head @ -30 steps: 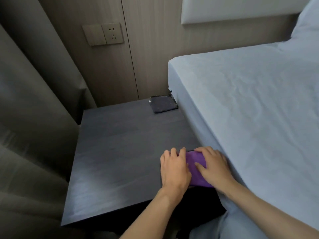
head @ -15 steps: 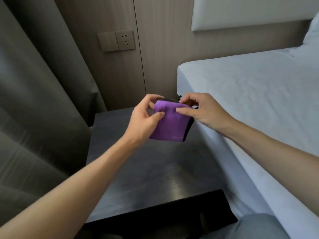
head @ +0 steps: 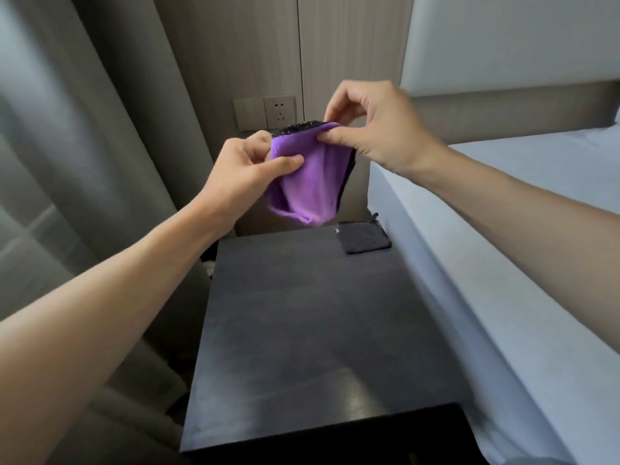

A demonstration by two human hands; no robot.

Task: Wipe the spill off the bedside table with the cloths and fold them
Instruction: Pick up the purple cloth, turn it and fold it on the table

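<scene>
Head cam: purple cloth [head: 310, 182] is up in the air above the far edge of the table [head: 318, 330], pinched by both hands. Left hand [head: 248, 172] grips the top-left corner, right hand [head: 375, 125] has the top edge at about 2 o'clock from it. Top edge runs 8-to-2, the rest sags toward 6. Second, dark cloth [head: 364, 237] sits folded at the table's far right, beside the bed [head: 520, 229].

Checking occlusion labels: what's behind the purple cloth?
Behind the purple cloth, pinched by the left hand and right hand, a dark textured layer shows along its top edge. The wall socket is partly covered; the rest is hidden.
</scene>
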